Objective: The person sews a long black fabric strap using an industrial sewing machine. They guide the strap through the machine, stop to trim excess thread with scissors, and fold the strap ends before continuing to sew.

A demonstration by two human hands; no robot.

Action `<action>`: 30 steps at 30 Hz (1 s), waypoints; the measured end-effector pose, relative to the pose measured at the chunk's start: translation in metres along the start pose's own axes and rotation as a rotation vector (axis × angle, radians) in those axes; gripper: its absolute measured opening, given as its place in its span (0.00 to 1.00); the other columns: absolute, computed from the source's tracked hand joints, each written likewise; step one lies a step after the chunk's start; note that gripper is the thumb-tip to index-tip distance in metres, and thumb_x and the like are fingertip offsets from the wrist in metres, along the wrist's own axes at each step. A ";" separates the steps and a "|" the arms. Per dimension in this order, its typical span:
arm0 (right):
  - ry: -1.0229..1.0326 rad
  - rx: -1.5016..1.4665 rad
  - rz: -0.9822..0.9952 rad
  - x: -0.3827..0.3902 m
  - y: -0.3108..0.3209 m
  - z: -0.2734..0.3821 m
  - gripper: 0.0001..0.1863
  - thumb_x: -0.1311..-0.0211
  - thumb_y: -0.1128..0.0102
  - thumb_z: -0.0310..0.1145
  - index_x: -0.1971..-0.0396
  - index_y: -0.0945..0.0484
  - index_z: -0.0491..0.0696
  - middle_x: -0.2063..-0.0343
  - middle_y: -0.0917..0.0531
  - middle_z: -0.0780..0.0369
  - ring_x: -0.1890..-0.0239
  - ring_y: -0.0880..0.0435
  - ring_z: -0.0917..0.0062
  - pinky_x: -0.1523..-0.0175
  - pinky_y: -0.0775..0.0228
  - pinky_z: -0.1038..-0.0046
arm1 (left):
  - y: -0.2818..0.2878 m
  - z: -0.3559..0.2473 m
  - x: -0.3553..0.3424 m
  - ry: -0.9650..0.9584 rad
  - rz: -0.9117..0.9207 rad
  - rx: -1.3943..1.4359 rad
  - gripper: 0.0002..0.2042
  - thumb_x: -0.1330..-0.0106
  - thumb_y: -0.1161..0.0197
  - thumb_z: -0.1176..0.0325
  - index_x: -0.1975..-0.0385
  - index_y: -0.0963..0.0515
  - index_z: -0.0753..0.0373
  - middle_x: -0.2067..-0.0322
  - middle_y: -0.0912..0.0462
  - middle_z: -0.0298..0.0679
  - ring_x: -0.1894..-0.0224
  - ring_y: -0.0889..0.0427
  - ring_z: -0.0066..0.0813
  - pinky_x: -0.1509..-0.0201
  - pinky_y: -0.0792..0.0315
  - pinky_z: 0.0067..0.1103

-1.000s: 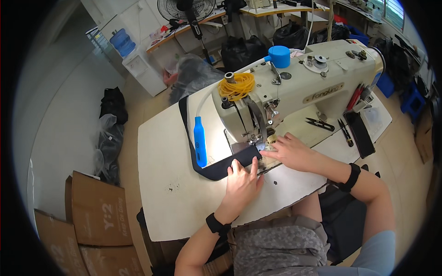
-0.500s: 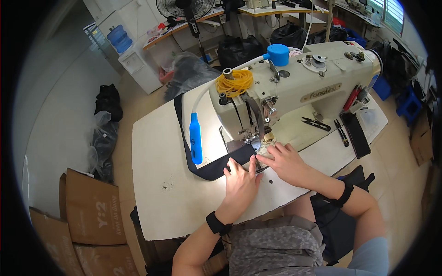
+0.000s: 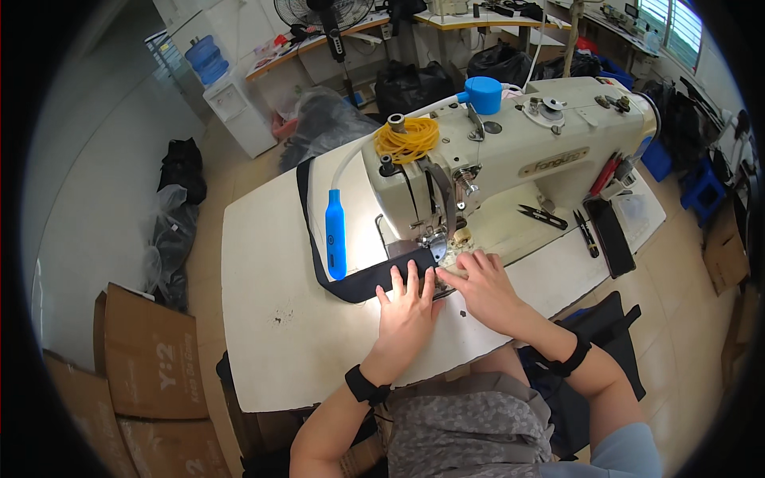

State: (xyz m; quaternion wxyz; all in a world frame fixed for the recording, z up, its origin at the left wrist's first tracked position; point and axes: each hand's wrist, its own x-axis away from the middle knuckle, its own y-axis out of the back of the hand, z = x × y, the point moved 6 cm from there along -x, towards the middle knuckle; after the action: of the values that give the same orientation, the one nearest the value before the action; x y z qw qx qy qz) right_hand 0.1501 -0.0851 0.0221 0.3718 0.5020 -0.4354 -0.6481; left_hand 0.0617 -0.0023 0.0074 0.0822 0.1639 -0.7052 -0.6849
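A long black fabric strip (image 3: 362, 286) lies on the sewing table and loops back at the left. Its right end sits by the presser foot (image 3: 437, 245) of the cream sewing machine (image 3: 550, 135). My left hand (image 3: 405, 315) rests on the strip with its fingers spread flat, holding it down. Just right of the foot is my right hand (image 3: 488, 296), its fingers apart and slightly bent. One fingertip of it touches the strip's end, and the others lie on the machine bed. The spot under the needle is partly hidden.
A blue lamp (image 3: 336, 239) hangs over the strip. Thread snips (image 3: 543, 217), a second pair of snips (image 3: 587, 233) and a dark phone (image 3: 610, 237) lie right of my hands. The white table (image 3: 263, 334) ends close to my lap. Cardboard boxes (image 3: 151, 350) stand at the left.
The fingers of my left hand have spread wider and lie flatter on the strip. My right hand stays beside the foot. The whole view has shifted slightly.
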 end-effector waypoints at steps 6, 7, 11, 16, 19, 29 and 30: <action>-0.007 -0.031 -0.038 0.000 0.002 0.000 0.22 0.50 0.47 0.25 0.52 0.22 0.52 0.62 0.28 0.61 0.55 0.32 0.67 0.52 0.41 0.65 | 0.002 0.000 -0.001 -0.011 0.019 -0.007 0.28 0.38 0.42 0.54 0.40 0.36 0.59 0.40 0.38 0.56 0.40 0.38 0.63 0.48 0.33 0.54; -0.007 -0.034 -0.042 0.000 0.002 0.000 0.21 0.49 0.47 0.25 0.52 0.22 0.52 0.63 0.29 0.62 0.56 0.32 0.68 0.52 0.42 0.66 | 0.002 0.001 -0.003 -0.009 0.034 -0.007 0.28 0.38 0.42 0.54 0.40 0.36 0.59 0.40 0.38 0.56 0.40 0.37 0.63 0.49 0.33 0.54; -0.013 -0.081 -0.051 -0.005 0.000 -0.006 0.24 0.53 0.49 0.21 0.52 0.22 0.52 0.65 0.29 0.62 0.58 0.31 0.68 0.53 0.41 0.68 | 0.003 0.002 -0.013 0.007 0.101 0.019 0.28 0.38 0.42 0.54 0.40 0.36 0.60 0.40 0.37 0.57 0.41 0.35 0.64 0.50 0.31 0.53; -0.004 -0.105 -0.023 -0.018 -0.005 -0.010 0.21 0.48 0.48 0.24 0.53 0.21 0.52 0.67 0.27 0.62 0.60 0.29 0.69 0.54 0.42 0.68 | 0.000 0.011 -0.023 0.022 0.153 0.032 0.27 0.37 0.43 0.54 0.40 0.36 0.58 0.40 0.37 0.56 0.41 0.36 0.64 0.48 0.31 0.53; 0.013 -0.084 -0.007 -0.022 -0.006 -0.012 0.20 0.46 0.48 0.25 0.52 0.21 0.52 0.67 0.26 0.62 0.61 0.28 0.70 0.54 0.42 0.68 | 0.000 0.022 -0.026 -0.001 0.128 0.077 0.27 0.37 0.43 0.55 0.40 0.36 0.57 0.39 0.38 0.56 0.40 0.37 0.64 0.47 0.32 0.53; 0.051 -0.032 0.038 -0.026 -0.016 -0.020 0.24 0.46 0.49 0.24 0.46 0.26 0.52 0.64 0.22 0.59 0.59 0.25 0.67 0.52 0.43 0.65 | -0.001 0.022 -0.032 -0.029 0.112 0.022 0.29 0.36 0.44 0.52 0.40 0.37 0.63 0.39 0.40 0.58 0.38 0.40 0.64 0.45 0.35 0.54; 0.044 -0.037 0.082 -0.028 -0.017 -0.020 0.25 0.46 0.49 0.24 0.46 0.27 0.51 0.64 0.22 0.59 0.58 0.25 0.67 0.52 0.44 0.64 | 0.000 0.023 -0.032 -0.036 0.114 0.013 0.29 0.36 0.45 0.51 0.40 0.37 0.63 0.39 0.40 0.58 0.38 0.40 0.64 0.45 0.35 0.54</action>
State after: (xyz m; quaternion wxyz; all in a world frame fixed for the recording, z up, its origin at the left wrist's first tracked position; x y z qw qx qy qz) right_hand 0.1753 -0.0575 0.0127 0.4168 0.4910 -0.4351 -0.6292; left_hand 0.0839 0.0301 0.0097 0.1071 0.1118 -0.7192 -0.6774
